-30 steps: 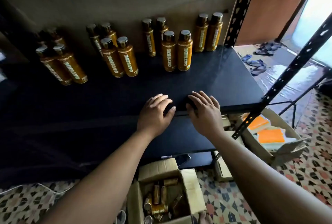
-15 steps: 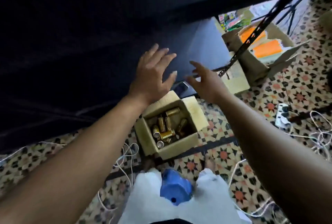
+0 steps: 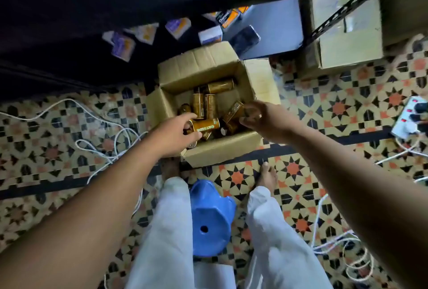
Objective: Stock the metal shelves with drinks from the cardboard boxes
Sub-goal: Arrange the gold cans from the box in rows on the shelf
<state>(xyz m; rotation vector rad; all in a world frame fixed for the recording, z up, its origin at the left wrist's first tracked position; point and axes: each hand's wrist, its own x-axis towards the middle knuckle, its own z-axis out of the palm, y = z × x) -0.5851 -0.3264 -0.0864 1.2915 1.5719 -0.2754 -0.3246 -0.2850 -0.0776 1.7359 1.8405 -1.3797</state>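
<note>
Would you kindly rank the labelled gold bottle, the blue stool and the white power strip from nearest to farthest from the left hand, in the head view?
1. labelled gold bottle: held by the left hand, inside the open box.
2. blue stool: below, toward the person.
3. white power strip: far off to the right.

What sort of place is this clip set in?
Probably a small shop's stockroom. A dark metal rack holds small packaged goods on its low shelf, an open cardboard box of gold drink bottles sits on the patterned tile floor, and a closed carton stands beside the rack.
</note>
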